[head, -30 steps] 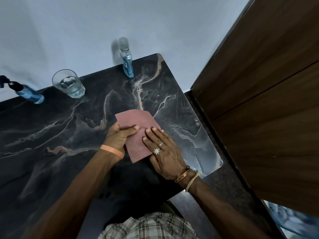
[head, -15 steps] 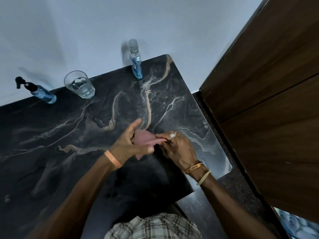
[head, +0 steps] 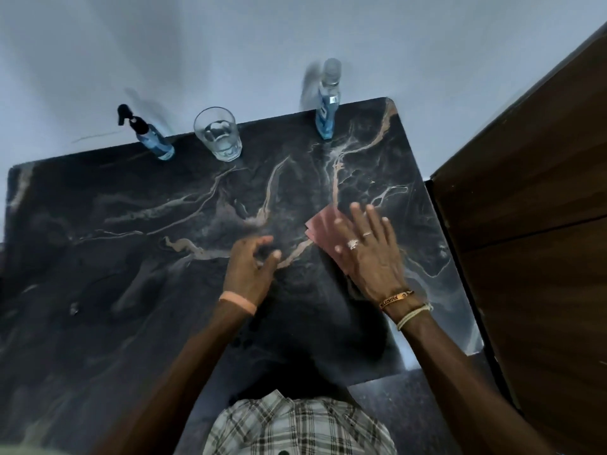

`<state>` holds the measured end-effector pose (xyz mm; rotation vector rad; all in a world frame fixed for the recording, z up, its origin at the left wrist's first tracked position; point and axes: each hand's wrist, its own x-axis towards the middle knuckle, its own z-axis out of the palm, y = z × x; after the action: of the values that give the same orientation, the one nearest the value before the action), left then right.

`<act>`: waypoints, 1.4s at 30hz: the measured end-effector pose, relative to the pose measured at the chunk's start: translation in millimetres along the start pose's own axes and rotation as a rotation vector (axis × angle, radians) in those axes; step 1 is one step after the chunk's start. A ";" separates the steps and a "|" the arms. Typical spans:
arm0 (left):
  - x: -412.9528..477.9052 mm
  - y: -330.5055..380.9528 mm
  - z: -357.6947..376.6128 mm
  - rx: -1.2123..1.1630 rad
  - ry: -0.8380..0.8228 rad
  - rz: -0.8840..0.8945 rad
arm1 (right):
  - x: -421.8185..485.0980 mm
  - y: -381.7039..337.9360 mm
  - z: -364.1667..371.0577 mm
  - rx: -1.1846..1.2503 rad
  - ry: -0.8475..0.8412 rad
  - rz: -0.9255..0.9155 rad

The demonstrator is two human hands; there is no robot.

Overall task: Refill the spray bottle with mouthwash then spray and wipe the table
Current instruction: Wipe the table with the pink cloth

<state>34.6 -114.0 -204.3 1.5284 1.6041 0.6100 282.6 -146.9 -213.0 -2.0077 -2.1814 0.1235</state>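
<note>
Cloth (head: 320,229), pinkish, folded small, lies flat on the table (head: 131,257) right of centre frame. Right hand (head: 368,254) sits on top of it, palm down, fingers spread wide and pointing toward the far edge; it presses the cloth, not gripping it. Only the cloth's upper-left corner shows past the fingers.

Left hand (head: 251,267) is just left of the cloth, clear of it, over the dark marble. Fingers loosely curled, thumb and forefinger apart, holding nothing. Whether it touches the tabletop I cannot tell; the frame is blurred there.

Spray bottle (head: 147,134), black nozzle on, stands tilted in the view at upper left by the wall, blue liquid inside. Glass (head: 218,134) just right of it, some clear liquid at the bottom. Mouthwash bottle (head: 327,103) upper centre, capped, blue liquid in its lower part.

Progress, as judged: refill looks done, since the sprayer is closed, holds blue liquid and is set aside. Spraying probably done too, though no wet patch is distinguishable on the patterned top. Wiping is the step in hand. Most of the table, the whole left half especially, is well apart from the cloth and likely left to cover.
</note>
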 end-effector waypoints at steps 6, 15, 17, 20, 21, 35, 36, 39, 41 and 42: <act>-89.5 -56.9 -37.4 -0.038 0.131 -0.119 | 25.0 8.6 63.3 -0.159 -0.262 -0.214; -136.3 -82.1 -40.0 -0.050 0.278 -0.238 | 12.6 -57.4 82.8 -0.038 -0.168 -0.194; -124.4 -72.1 -32.9 -0.046 0.265 -0.185 | -14.9 -81.4 91.0 -0.052 -0.216 -0.423; -111.5 -67.5 -37.8 -0.060 0.270 -0.126 | -31.8 -52.9 91.2 -0.092 -0.230 -0.626; -109.7 -69.8 -43.0 -0.059 0.289 -0.126 | -25.5 -34.7 86.8 -0.106 -0.205 -0.612; -164.8 -109.4 -67.4 -0.001 0.476 -0.399 | -47.9 -186.5 102.3 0.047 -0.303 -0.511; -164.9 -107.2 -66.9 -0.007 0.472 -0.400 | -47.6 -184.2 101.2 0.033 -0.334 -0.629; -166.2 -106.2 -73.2 -0.027 0.492 -0.353 | -52.2 -138.6 94.0 -0.057 -0.371 -0.874; -171.5 -113.7 -79.7 -0.028 0.515 -0.357 | -37.7 -92.3 90.1 -0.078 -0.316 -0.709; -175.6 -119.1 -83.8 -0.030 0.542 -0.370 | -25.2 -72.8 87.2 -0.113 -0.315 -0.548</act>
<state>-114.7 -286.2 -214.3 1.0457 2.2043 0.8769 197.2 -173.5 -287.4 -1.4367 -2.9103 0.2597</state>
